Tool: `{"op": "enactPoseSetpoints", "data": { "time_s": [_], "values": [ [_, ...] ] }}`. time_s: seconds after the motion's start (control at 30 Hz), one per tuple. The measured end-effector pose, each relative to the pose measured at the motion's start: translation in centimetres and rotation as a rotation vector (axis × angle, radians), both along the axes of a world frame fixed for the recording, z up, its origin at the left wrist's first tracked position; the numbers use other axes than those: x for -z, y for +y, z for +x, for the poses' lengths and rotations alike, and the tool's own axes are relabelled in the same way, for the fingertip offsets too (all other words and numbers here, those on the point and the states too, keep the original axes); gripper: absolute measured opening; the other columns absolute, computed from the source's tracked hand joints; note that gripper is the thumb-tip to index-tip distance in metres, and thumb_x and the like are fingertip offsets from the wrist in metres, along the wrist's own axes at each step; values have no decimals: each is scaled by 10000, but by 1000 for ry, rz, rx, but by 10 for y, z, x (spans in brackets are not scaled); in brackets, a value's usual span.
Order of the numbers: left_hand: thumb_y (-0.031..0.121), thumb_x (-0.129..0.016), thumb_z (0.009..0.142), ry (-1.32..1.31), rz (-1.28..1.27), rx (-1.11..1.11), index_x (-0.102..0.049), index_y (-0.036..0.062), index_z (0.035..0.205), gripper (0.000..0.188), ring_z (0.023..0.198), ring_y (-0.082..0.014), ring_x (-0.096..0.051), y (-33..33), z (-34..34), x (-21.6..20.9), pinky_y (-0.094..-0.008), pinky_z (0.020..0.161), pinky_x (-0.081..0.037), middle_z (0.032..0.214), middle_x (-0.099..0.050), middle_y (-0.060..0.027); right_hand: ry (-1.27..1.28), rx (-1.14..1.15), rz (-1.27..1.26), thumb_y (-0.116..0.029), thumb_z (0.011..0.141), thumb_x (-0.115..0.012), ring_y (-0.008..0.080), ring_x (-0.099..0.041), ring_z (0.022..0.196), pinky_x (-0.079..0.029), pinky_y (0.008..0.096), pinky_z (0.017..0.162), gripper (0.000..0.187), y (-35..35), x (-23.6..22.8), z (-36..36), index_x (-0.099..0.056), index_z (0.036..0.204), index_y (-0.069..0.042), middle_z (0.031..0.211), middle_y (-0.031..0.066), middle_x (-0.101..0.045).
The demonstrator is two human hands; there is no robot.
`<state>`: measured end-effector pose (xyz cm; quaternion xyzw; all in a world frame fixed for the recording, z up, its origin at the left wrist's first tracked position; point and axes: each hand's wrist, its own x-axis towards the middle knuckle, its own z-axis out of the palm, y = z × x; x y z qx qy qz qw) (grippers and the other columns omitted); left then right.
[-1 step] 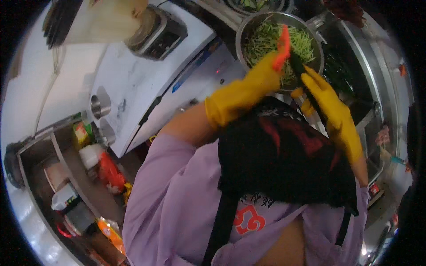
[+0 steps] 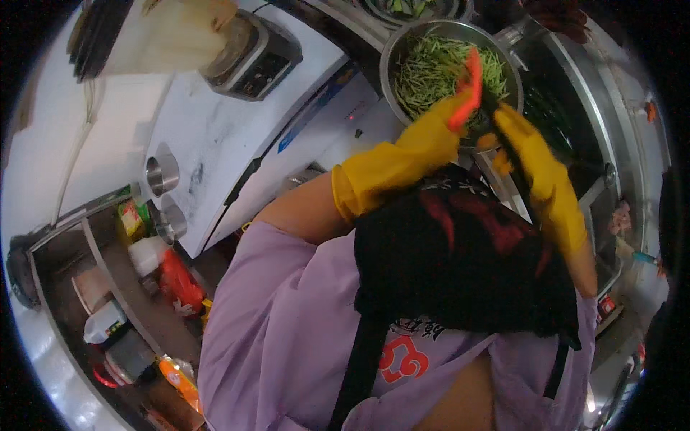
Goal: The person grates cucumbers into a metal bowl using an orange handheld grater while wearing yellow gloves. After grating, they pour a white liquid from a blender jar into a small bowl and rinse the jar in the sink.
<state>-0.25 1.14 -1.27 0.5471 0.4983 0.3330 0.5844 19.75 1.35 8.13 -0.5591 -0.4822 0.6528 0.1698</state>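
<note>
Both of my hands wear yellow rubber gloves. My left hand [image 2: 413, 151] is closed around an orange-red peeler [image 2: 471, 75], whose blade I cannot make out. In my right hand [image 2: 543, 172], fingers wrapped along it, is a long dark green cucumber [image 2: 513, 158], slanting up toward the peeler. Below the two hands stands a round metal basin [image 2: 389, 80]. A heap of thin, pale green shreds [image 2: 431, 72] lies inside it. The cucumber's upper end is blurred and close to the peeler; whether they touch is unclear.
Right of the basin is a metal sink [image 2: 600, 108] with dark green vegetables [image 2: 550, 118]. A white counter [image 2: 223, 136] on the left carries a dark appliance [image 2: 262, 65] and a metal cup [image 2: 162, 174]. Lower left, an open drawer [image 2: 108, 244] holds packages. A black apron [image 2: 445, 266] hangs before me.
The peeler and my left hand have shifted slightly right and toward me. My right hand has tilted a little with the cucumber. Both hands keep their holds.
</note>
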Motion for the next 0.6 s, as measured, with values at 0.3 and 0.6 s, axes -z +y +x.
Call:
{"op": "enactPoseSetpoints", "data": {
  "time_s": [0.3, 0.6],
  "values": [
    [-87, -539, 830, -144, 24, 37, -465, 35, 1335, 524, 1135, -199, -578, -18, -3, -19, -339, 982, -456, 1253, -573, -95, 144, 156, -227, -359, 917, -608, 169, -578, 643, -511, 280, 594, 682, 34, 56, 22, -301, 1477, -119, 1020, 104, -666],
    [-136, -498, 801, -663, -396, -266, -450, 50, 1370, 600, 1252, -214, -483, 4, -23, -28, -349, 980, -461, 1376, -495, -81, 63, 76, -65, -264, 814, -720, 147, -602, 998, -460, 262, 886, 643, 8, 31, 41, -466, 1352, -21, 1127, 84, -645]
  ]
}}
